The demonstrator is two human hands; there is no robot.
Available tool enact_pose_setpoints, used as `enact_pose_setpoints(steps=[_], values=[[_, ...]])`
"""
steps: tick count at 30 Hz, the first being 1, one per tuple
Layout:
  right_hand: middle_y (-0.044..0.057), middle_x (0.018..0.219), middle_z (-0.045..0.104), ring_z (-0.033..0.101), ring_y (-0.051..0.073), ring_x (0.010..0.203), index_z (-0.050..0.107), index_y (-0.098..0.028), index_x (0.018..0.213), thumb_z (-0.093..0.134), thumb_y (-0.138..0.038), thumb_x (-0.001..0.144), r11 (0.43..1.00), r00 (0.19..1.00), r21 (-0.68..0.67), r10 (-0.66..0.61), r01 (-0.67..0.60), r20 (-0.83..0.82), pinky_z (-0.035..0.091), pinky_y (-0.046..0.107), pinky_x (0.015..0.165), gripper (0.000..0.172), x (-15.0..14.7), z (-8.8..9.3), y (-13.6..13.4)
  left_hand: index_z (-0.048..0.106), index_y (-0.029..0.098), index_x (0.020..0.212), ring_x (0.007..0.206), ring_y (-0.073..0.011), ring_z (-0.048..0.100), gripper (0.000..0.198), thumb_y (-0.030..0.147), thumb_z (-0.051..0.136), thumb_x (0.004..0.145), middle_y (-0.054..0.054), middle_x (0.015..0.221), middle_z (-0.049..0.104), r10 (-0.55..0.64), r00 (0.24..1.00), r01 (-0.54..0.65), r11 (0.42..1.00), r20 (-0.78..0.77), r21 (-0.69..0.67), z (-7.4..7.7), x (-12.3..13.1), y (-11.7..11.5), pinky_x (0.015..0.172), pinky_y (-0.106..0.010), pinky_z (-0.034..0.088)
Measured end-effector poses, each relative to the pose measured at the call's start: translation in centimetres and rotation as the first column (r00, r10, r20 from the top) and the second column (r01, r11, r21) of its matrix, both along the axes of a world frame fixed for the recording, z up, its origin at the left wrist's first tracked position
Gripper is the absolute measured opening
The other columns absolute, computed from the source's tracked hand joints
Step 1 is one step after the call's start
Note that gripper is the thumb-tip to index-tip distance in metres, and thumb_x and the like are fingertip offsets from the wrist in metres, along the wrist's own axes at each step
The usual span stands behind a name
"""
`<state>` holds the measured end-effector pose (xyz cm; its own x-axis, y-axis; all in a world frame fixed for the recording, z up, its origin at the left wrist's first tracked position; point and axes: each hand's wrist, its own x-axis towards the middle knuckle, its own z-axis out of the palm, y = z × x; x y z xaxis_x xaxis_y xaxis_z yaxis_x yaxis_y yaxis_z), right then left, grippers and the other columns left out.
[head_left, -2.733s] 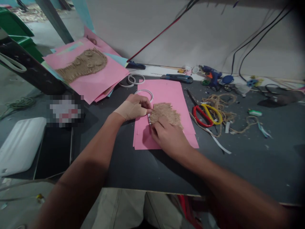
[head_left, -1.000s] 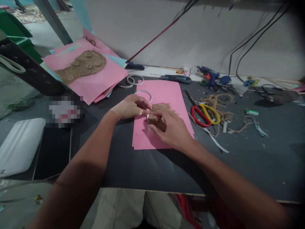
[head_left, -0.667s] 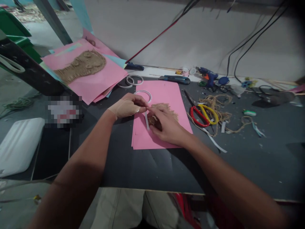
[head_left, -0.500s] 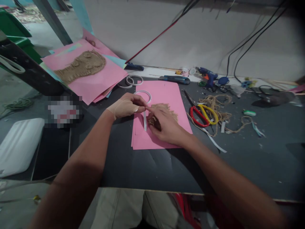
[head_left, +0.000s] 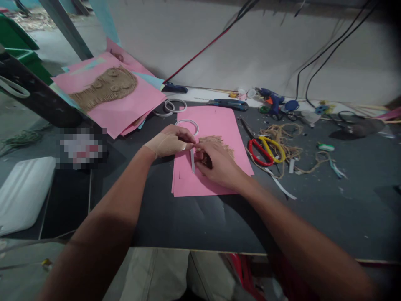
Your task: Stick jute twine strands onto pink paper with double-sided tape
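Both my hands meet over a pink sheet [head_left: 194,184] on the dark table. A narrow white strip of tape [head_left: 192,162] hangs down from the fingertips. My left hand [head_left: 172,140], with a tan covering round its palm and wrist, is closed in a pinch at the strip's upper end. My right hand [head_left: 216,163] has its thumb and fingers curled, pinching at the same spot. Beneath the right hand lies a patch of brown twine rows [head_left: 214,140], partly hidden by it. A thin white tape roll [head_left: 188,122] rests beside my left fingers.
Scissors [head_left: 266,150] with red and yellow handles lie right, near tangled twine [head_left: 286,136] and a white strip [head_left: 282,186]. Behind are a blue cutter [head_left: 228,104] and a glue gun [head_left: 274,100]. Pink sheets bearing twine work [head_left: 112,85] and more tape rolls [head_left: 175,105] sit at left.
My hands have shifted very slightly right and down, still together at the top of the tape strip. The strip hangs at a slightly different angle. The view has moved a little.
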<state>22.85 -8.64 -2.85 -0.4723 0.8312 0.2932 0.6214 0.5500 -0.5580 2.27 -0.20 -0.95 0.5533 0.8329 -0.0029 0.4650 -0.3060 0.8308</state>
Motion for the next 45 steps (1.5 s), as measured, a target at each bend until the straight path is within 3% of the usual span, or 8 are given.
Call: enact_pose_setpoints(steps=[4, 9, 23, 32, 45], values=[[0.01, 0.112, 0.066, 0.06, 0.025, 0.11, 0.066, -0.02, 0.102, 0.057, -0.014, 0.091, 0.998, 0.999, 0.039, 0.038, -0.039, 0.012, 0.047, 0.042, 0.098, 0.016, 0.3, -0.2, -0.1, 0.08, 0.018, 0.085, 0.083, -0.0189, 0.07, 0.016, 0.023, 0.073, 0.071, -0.006, 0.084, 0.079, 0.028, 0.999, -0.029, 0.999, -0.019, -0.015, 0.5, 0.4, -0.4, 0.079, -0.029, 0.053], [0.011, 0.118, 0.065, 0.058, 0.025, 0.117, 0.068, -0.02, 0.096, 0.059, -0.014, 0.091, 0.996, 0.998, 0.064, 0.066, -0.064, -0.022, 0.046, 0.042, 0.103, 0.011, 0.6, -0.4, -0.1, 0.079, 0.018, 0.084, 0.082, -0.019, 0.07, 0.015, 0.021, 0.071, 0.071, -0.006, 0.085, 0.079, 0.031, 0.999, -0.032, 0.999, -0.023, -0.015, 0.7, 0.6, -0.6, 0.078, -0.03, 0.053], [0.005, 0.095, 0.065, 0.058, 0.021, 0.088, 0.055, -0.022, 0.095, 0.053, -0.018, 0.094, 0.997, 0.988, -0.053, 0.05, -0.058, -0.145, 0.046, 0.037, 0.081, 0.004, 1.3, -0.4, 0.3, 0.079, 0.017, 0.088, 0.084, -0.0192, 0.072, 0.019, 0.023, 0.074, 0.071, -0.007, 0.088, 0.081, 0.046, 0.999, -0.046, 0.998, 0.004, -0.04, -0.1, 0.7, -0.4, 0.08, -0.031, 0.054], [0.006, 0.103, 0.069, 0.063, 0.024, 0.097, 0.058, -0.025, 0.101, 0.054, -0.01, 0.091, 0.992, 0.981, -0.084, 0.078, -0.094, -0.179, 0.049, 0.041, 0.085, 0.019, 1.4, -0.4, 0.4, 0.08, 0.016, 0.09, 0.086, -0.02, 0.071, 0.02, 0.022, 0.073, 0.072, -0.007, 0.088, 0.081, 0.032, 0.999, -0.034, 0.998, -0.035, -0.046, 0.7, 0.6, -0.6, 0.079, -0.031, 0.054], [0.005, 0.102, 0.069, 0.062, 0.023, 0.096, 0.06, -0.024, 0.099, 0.053, -0.004, 0.084, 0.992, 0.98, -0.085, 0.076, -0.093, -0.184, 0.048, 0.039, 0.086, 0.026, 1.5, -0.1, 0.4, 0.079, 0.016, 0.087, 0.08, -0.017, 0.07, 0.016, 0.025, 0.075, 0.074, -0.006, 0.086, 0.08, 0.018, 0.998, -0.016, 0.999, 0.059, -0.046, 0.0, -0.2, -0.2, 0.078, -0.03, 0.055]])
